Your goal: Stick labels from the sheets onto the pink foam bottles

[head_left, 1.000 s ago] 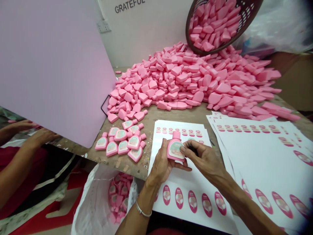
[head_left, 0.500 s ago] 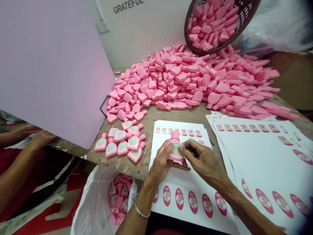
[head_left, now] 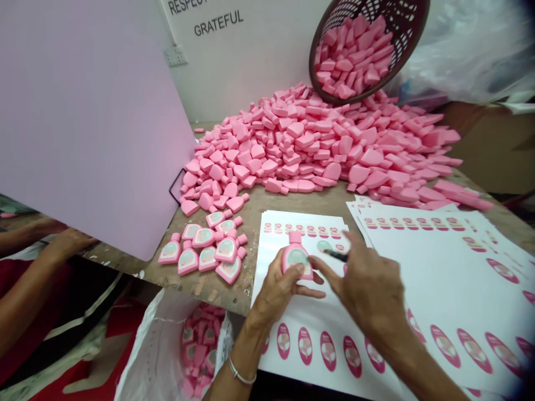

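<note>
Pink bottles (head_left: 271, 147) heap up on the desk (head_left: 257, 209), too many to count; nearer, a cluster (head_left: 208, 258) shows nine labelled faces, and whether more lie beneath I cannot tell. Sheets make two stacks, left stack (head_left: 317, 312) and right stack (head_left: 438, 273). One held bottle (head_left: 297, 253) is squat and round-shouldered, cap (head_left: 295, 237) uppermost, its front label (head_left: 295, 258) pale green over cream. It stands above the left stack, grasped by the left hand (head_left: 278, 284), thumb over the label's lower part, other fingers reaching past its right side. The blurred right hand (head_left: 371, 289) pinches a dark tool (head_left: 336, 255), thumb tip beside the bottle's right edge; contact is unclear.
</note>
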`<state>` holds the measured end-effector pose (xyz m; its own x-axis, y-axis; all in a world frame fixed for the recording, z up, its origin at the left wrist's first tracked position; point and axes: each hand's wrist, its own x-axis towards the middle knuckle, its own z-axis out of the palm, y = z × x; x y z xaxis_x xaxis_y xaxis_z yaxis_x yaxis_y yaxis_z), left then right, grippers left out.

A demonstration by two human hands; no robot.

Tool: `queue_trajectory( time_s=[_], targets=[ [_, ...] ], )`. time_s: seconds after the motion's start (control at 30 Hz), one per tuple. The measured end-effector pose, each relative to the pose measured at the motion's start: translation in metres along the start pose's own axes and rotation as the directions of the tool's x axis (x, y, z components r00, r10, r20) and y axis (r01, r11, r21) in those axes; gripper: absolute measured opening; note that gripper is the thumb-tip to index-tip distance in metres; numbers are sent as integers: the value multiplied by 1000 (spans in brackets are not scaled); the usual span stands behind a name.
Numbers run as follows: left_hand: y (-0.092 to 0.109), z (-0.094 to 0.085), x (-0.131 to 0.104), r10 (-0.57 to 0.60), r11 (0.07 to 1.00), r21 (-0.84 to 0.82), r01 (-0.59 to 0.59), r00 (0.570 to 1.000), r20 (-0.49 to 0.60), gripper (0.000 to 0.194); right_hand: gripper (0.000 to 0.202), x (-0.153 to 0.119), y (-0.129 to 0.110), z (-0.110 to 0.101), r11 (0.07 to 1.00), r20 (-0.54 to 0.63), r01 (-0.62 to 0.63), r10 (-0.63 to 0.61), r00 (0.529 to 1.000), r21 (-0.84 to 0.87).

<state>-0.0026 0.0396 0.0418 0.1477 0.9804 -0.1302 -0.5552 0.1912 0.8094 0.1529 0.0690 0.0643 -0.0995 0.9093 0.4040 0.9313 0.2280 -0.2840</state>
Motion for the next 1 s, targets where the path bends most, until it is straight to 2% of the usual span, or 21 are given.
queue_trajectory(
  time_s=[0.07, 0.13, 0.23, 0.33, 0.43, 0.5, 0.57, 0.6, 0.63, 0.67, 0.7, 0.73, 0.8, 0.9, 0.93, 1.0],
  targets=[
    [2, -3, 0, -8, 999, -44, 8, 1000, 0, 25, 72, 9, 12, -4, 966, 66, -196, 187, 980, 169],
    [3, -3, 0, -27, 997, -77, 28, 1000, 8, 22, 75, 16, 16, -3, 846, 230, -328, 250, 941, 420],
    [2, 4, 0, -60, 996, -67, 60, 998, 12, 26, 79, 17, 5, 13, 656, 406, -391, 139, 903, 646],
    [0, 10, -1, -45, 999, 3, 45, 999, -9, 35, 79, 12, -14, 34, 573, 474, -404, 30, 880, 713],
    [0, 7, -5, -81, 996, 23, 81, 997, 8, 38, 57, 8, -20, 46, 555, 496, -408, -9, 868, 724],
    [5, 1, -8, -113, 994, 7, 113, 994, -2, 36, 46, 13, -14, 49, 593, 475, -388, 11, 880, 706],
    [18, -9, -13, -88, 995, 44, 93, 990, -107, 33, 44, 27, 0, 53, 662, 446, -340, 9, 895, 668],
    [28, -17, -16, -44, 993, 102, 67, 977, -209, 34, 43, 38, 8, 56, 705, 438, -302, -14, 899, 642],
    [41, -27, -18, 30, 978, 204, 40, 944, -330, 37, 42, 51, 17, 61, 754, 432, -254, -44, 901, 606],
    [54, -39, -21, 127, 939, 341, 41, 881, -455, 40, 39, 66, 25, 66, 803, 423, -207, -63, 904, 560],
    [69, -55, -22, 244, 870, 487, 75, 793, -558, 41, 37, 84, 32, 73, 845, 410, -165, -69, 910, 509],
    [82, -73, -23, 372, 764, 629, 145, 697, -613, 40, 34, 102, 38, 81, 889, 382, -127, -57, 922, 440],
    [106, -113, -22, 574, 503, 810, 301, 585, -573, 38, 30, 140, 46, 96, 927, 326, -113, -11, 945, 359],
    [127, -161, -17, 635, 171, 860, 482, 614, -470, 44, 37, 187, 47, 113, 948, 291, -112, 21, 956, 299],
    [130, -170, -16, 667, 71, 847, 526, 607, -433, 46, 38, 198, 46, 117, 951, 290, -109, 22, 957, 290],
    [131, -171, -15, 771, -71, 817, 572, 551, -319, 50, 36, 212, 43, 120, 950, 289, -101, 12, 957, 296]
  ],
)
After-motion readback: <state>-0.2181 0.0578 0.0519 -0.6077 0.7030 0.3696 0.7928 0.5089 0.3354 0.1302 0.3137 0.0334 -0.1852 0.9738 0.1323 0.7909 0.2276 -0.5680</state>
